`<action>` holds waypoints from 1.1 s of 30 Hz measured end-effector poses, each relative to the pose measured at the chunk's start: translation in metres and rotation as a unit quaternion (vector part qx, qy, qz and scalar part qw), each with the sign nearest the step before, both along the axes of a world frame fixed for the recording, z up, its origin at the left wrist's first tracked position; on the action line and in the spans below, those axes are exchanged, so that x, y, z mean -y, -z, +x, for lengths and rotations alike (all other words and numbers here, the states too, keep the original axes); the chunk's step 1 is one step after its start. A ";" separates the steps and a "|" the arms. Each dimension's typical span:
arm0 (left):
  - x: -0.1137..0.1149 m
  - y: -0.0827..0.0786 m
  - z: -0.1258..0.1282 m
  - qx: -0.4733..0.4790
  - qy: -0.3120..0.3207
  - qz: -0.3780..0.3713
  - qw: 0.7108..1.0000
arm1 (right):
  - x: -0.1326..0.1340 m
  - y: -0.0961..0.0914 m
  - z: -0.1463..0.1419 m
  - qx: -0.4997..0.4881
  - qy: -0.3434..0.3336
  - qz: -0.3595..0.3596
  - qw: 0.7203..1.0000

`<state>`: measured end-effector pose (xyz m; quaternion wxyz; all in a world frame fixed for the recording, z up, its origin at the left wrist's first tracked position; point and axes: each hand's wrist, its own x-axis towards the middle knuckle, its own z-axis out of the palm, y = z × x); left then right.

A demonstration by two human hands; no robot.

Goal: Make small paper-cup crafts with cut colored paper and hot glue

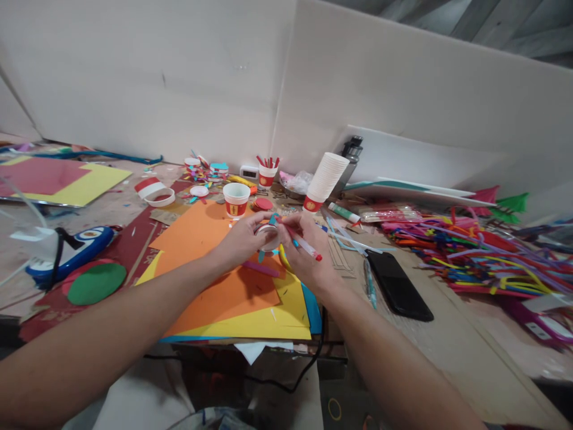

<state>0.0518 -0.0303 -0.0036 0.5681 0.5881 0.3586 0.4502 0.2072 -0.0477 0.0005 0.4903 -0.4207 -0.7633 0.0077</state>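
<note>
If the right hand's (305, 261) grip slips, its red-and-white plastic pen (308, 246) could mar the left hand's (242, 240) pinched white paper disc (269, 237).

No word, brand or number can be read with certainty; there are only marks. Seen from the view's centre, between 9 and 10 o'clock, a white paper cup (236, 200) has a red band with a yellow panel (236, 210) bearing dark marks, too small to make out. Toward 11 o'clock, the cup of red sticks (267, 178) shows a gold emblem on red, and at about 2 o'clock the cup stack (326, 179) shows another, both indistinct. Near 9 o'clock, pale lettering on a dark red strip (144, 237) is blurred. Between 10 and 11 o'clock, a small white device (249, 172) has a display whose digits cannot be read.
</note>
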 end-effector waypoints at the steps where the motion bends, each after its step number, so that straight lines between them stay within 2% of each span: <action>1: 0.000 0.000 0.000 0.002 0.001 0.000 1.000 | 0.000 0.000 0.000 0.002 0.003 0.000 1.000; 27: 0.000 0.000 -0.001 -0.017 0.006 0.026 1.000 | 0.000 -0.001 0.001 0.008 0.008 0.001 1.000; 33: 0.000 -0.002 -0.001 -0.038 -0.009 0.057 0.998 | 0.000 -0.002 0.001 0.003 0.006 -0.005 1.000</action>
